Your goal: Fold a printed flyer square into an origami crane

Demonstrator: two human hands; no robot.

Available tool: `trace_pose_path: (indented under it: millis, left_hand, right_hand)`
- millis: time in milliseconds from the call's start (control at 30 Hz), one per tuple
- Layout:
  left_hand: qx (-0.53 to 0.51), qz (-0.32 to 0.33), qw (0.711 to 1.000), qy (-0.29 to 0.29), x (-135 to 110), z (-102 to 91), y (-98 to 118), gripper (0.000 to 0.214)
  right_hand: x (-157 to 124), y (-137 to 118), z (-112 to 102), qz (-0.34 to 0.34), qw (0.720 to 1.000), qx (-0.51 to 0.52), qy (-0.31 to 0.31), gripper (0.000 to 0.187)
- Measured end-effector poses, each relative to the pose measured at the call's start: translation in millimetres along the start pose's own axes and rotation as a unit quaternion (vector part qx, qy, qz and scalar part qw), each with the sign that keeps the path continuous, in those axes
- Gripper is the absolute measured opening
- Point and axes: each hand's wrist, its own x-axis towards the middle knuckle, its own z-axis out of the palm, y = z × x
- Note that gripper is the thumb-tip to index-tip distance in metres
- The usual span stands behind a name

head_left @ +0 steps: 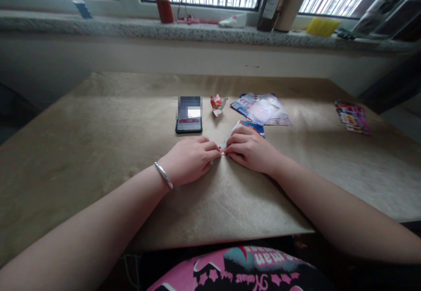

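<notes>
My left hand point(192, 159), with a silver bangle on its wrist, is closed at the fingertips on the near edge of a folded piece of paper point(222, 146). From the other side my right hand point(251, 150) pinches the same paper, its fingers covering most of it. White and orange-red show in the gap between the hands. A blue printed paper point(258, 128) sticks out behind my right hand; whether it is part of the folded piece I cannot tell. Just beyond the hands stands a red and white folded paper crane point(217, 105).
A phone point(189, 124) lies left of the crane, its screen partly blurred. Printed sheets point(263, 108) are piled behind my right hand, and colourful cards point(352, 117) lie at the far right. The windowsill point(131, 30) holds a red lighter-shaped object point(164, 9) and a dark bottle point(272, 4).
</notes>
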Motion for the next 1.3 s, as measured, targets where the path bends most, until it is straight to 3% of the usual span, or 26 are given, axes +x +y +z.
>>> trace_pose_path:
  millis: [500, 1033, 1300]
  left_hand:
    - [0.009, 0.014, 1.0, 0.008, 0, 3.5, -3, 0.027]
    - [0.009, 0.022, 1.0, -0.008, 0, 0.7, -5, 0.022]
    - [-0.039, 0.027, 0.999, -0.015, -1, 1.5, -11, 0.024]
  right_hand:
    - [3, -4, -5, 0.001, 0.997, -0.032, -0.073, 0.024]
    - [-6, 2, -10, 0.01, 0.995, -0.08, -0.065, 0.022]
    - [-9, 4, -10, -0.002, 0.996, -0.074, -0.051, 0.019]
